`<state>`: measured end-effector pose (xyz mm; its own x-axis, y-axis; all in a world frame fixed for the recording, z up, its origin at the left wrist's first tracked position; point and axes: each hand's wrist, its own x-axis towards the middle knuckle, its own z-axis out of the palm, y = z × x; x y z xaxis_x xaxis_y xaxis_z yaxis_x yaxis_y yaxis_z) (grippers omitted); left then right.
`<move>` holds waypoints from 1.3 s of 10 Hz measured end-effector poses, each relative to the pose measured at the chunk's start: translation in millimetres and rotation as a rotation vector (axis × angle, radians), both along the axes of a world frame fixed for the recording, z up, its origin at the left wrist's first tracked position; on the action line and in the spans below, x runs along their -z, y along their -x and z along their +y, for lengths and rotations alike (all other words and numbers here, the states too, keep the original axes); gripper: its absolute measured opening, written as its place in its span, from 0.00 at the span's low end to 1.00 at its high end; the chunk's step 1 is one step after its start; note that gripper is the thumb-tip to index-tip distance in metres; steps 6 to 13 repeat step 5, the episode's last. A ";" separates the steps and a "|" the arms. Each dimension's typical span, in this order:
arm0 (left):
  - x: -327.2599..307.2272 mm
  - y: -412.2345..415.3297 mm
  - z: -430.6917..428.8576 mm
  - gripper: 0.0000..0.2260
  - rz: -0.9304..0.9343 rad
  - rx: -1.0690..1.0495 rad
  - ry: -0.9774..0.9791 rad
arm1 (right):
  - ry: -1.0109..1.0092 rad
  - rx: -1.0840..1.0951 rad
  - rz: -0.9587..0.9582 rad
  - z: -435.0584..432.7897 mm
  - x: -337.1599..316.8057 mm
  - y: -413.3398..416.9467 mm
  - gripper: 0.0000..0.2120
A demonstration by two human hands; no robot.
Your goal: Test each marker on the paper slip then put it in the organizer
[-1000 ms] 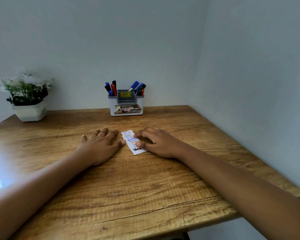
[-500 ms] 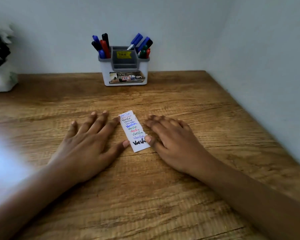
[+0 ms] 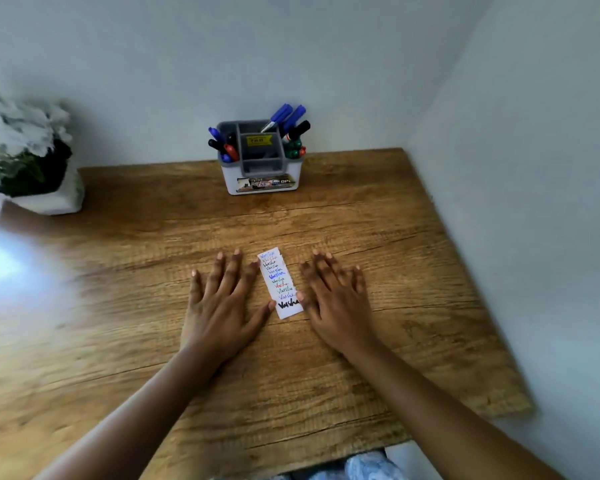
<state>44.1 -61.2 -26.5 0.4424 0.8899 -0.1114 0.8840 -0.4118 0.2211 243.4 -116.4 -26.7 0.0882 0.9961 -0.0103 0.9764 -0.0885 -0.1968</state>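
A white paper slip with lines of coloured writing lies in the middle of the wooden table. My left hand lies flat on the table just left of the slip, fingers spread, thumb tip at its lower left edge. My right hand lies flat just right of it, thumb touching the slip's right edge. At the back stands the white and grey organizer. Several markers, blue, black, red and green, stand in its left and right compartments. Neither hand holds a marker.
A white pot with white flowers stands at the back left of the table. Walls close the table in behind and on the right. Bright glare falls on the table's left side. Blue patterned cloth shows below the table's near edge.
The camera has tilted further down and risen, so the table is seen more from above. Both hands stay flat beside the slip; the fingers have spread a little.
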 end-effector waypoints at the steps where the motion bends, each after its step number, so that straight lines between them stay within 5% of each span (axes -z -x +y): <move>1: -0.1 -1.2 -0.4 0.36 0.002 0.000 -0.003 | 0.017 0.012 -0.001 0.0 -0.3 -0.2 0.25; 13: -8.9 0.8 -1.8 0.39 -0.081 0.004 0.052 | -0.002 0.025 0.094 3.5 -8.8 -1.9 0.28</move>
